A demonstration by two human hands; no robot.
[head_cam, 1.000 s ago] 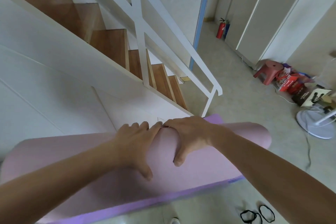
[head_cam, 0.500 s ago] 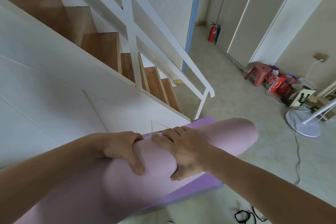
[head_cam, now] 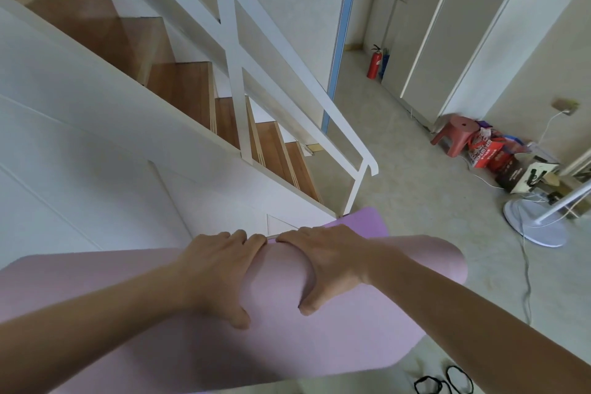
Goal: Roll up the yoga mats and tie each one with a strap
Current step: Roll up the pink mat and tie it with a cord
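Bulging, thickly rolled pink yoga mat (head_cam: 275, 278)

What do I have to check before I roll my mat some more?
1. Left hand grips the pink rolled foam yoga mat: ok.
2. Right hand grips it too: ok.
3. Whole mat rolled up: not ok, a purple flat end lies unrolled ahead.
4. Black loop straps close by on the floor: ok.
5. Roll's ends even: cannot tell, the left end is out of view.
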